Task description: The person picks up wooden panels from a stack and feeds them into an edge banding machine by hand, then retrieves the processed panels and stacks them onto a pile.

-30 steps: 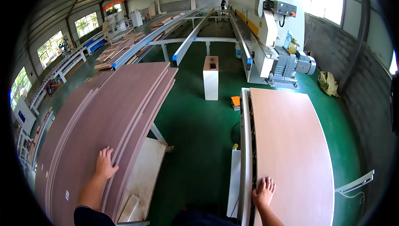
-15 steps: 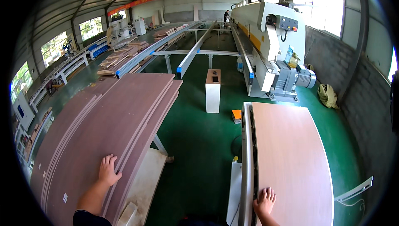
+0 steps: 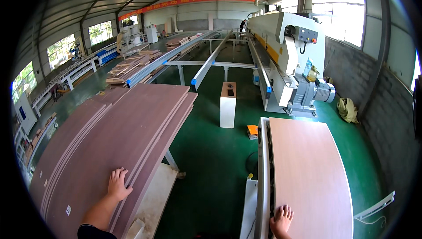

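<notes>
My left hand (image 3: 118,185) rests on a stack of dark brown wood panels (image 3: 140,120) at the left, near the top panel's right edge, its fingers spread. A pale wood panel (image 3: 307,164) lies at the right on a grey-railed stand (image 3: 263,168). On that panel's near left edge lies my right hand (image 3: 281,220), palm down with fingers stretched out. Neither hand grips anything. A small white label (image 3: 68,210) sticks to the dark panels left of my left forearm.
A white pedestal (image 3: 228,107) with a dark phone-like object on top stands between the stacks. Beyond it are long rails (image 3: 211,63) and a big white machine (image 3: 288,41). An orange-topped box (image 3: 252,131) sits on the green floor. A person (image 3: 242,25) stands far back.
The whole view has tilted up slightly, so things sit a little lower in the picture. Both hands stay resting on their panels.
</notes>
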`<control>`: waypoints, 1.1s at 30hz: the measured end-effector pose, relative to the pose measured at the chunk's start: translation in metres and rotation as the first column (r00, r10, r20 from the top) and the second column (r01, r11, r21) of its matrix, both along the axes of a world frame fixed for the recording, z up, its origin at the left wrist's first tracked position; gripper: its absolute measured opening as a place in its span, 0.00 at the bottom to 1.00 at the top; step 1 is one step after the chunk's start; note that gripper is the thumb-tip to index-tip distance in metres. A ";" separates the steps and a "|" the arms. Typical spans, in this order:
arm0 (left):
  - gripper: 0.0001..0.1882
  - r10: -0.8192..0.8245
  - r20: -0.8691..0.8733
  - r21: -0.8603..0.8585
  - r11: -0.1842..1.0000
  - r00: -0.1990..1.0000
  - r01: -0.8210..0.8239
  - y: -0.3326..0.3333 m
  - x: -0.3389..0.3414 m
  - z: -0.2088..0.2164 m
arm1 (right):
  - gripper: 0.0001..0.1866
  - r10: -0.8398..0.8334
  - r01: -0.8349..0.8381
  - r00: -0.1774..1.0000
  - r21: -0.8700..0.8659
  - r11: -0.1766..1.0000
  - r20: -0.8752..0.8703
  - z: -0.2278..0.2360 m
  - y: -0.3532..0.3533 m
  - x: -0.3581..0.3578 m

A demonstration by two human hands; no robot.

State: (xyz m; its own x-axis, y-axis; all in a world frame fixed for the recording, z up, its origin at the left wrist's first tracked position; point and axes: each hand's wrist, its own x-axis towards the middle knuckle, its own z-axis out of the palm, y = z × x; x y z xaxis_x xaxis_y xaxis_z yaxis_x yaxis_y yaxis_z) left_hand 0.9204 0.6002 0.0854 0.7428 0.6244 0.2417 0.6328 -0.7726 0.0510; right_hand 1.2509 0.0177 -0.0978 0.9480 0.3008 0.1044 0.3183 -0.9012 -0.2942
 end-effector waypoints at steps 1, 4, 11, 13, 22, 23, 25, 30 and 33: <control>0.38 0.001 0.004 0.002 1.000 1.000 -0.001 0.000 0.000 0.001 | 0.38 0.001 -0.001 1.000 0.002 1.000 0.004 -0.002 -0.001 0.000; 0.38 -0.002 0.012 0.003 1.000 1.000 0.002 0.001 0.001 -0.001 | 0.38 -0.006 0.006 1.000 0.024 1.000 0.015 -0.011 -0.006 0.000; 0.38 -0.006 0.017 -0.002 1.000 1.000 0.006 -0.001 0.000 0.000 | 0.36 0.056 -0.068 0.992 -0.112 0.991 -0.109 -0.009 -0.013 0.003; 0.38 0.007 0.012 -0.014 1.000 1.000 -0.007 -0.003 0.000 0.003 | 0.36 0.065 -0.078 0.991 -0.115 0.990 -0.114 -0.004 -0.011 0.002; 0.38 0.025 0.004 -0.040 0.999 1.000 -0.025 -0.006 -0.001 0.006 | 0.37 0.046 -0.054 0.995 -0.089 0.995 -0.092 -0.012 -0.016 0.003; 0.37 0.017 0.003 -0.040 0.999 1.000 -0.017 -0.007 -0.002 0.006 | 0.37 0.040 -0.050 0.995 -0.103 0.993 -0.094 -0.010 -0.018 0.002; 0.37 0.021 0.001 -0.036 0.999 1.000 -0.020 -0.007 -0.001 0.007 | 0.37 0.046 -0.051 0.998 -0.116 0.992 -0.042 -0.017 -0.023 0.004; 0.37 -0.005 0.020 -0.022 1.000 1.000 0.005 -0.004 0.002 0.003 | 0.36 0.053 -0.057 0.997 -0.079 0.995 -0.047 -0.015 -0.018 0.006; 0.36 0.000 0.022 -0.022 1.000 1.000 0.000 -0.005 0.001 0.004 | 0.36 0.062 -0.066 0.997 -0.085 0.994 -0.053 -0.011 -0.016 0.006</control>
